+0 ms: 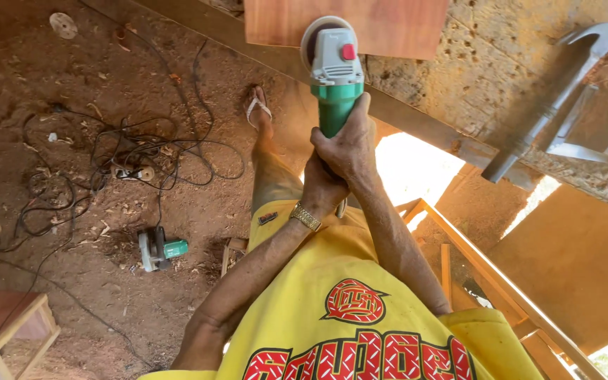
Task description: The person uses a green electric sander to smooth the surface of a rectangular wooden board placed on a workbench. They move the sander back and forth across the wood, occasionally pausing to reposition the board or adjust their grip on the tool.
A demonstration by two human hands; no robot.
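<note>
Both my hands grip a green and grey angle grinder (333, 74) with a red button. My right hand (350, 144) wraps the green body just below the grey head. My left hand (321, 190), with a gold wristwatch on the wrist, holds the handle's rear end underneath. The grinder's round disc guard touches the lower edge of a reddish wooden board (346, 24) that lies on a rough stone-like bench top (487, 63).
Tangled black cables (128, 151) lie on the dirt floor at left, near a green circular saw (157, 248). My sandalled foot (260, 112) stands by the bench beam. A grey clamp (550, 98) lies at right. A wooden frame (487, 271) stands below right, a small wooden stool (8, 327) at lower left.
</note>
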